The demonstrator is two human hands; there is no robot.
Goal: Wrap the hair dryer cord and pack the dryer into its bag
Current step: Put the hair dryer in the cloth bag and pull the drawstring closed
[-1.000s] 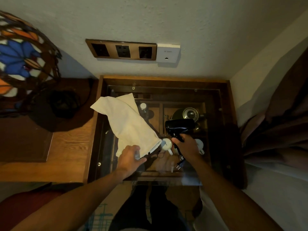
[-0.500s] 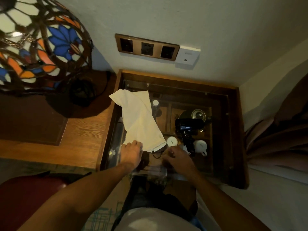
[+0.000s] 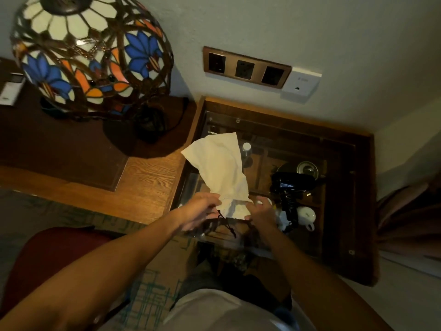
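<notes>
Both hands, left (image 3: 199, 209) and right (image 3: 261, 211), pinch the bag (image 3: 220, 173) mouth. Pull it wide open so the dryer (image 3: 290, 185) slides in easily.

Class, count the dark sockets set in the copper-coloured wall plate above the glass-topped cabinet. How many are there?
3. They sit in a row in the wall plate: left socket, middle socket, right socket. None looks hidden.

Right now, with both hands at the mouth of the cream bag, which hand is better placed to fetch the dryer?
Probably the right hand. The black hair dryer lies just to its right on the glass-topped cabinet, while the left hand is beyond the cloth bag, gripping its opening.
</notes>
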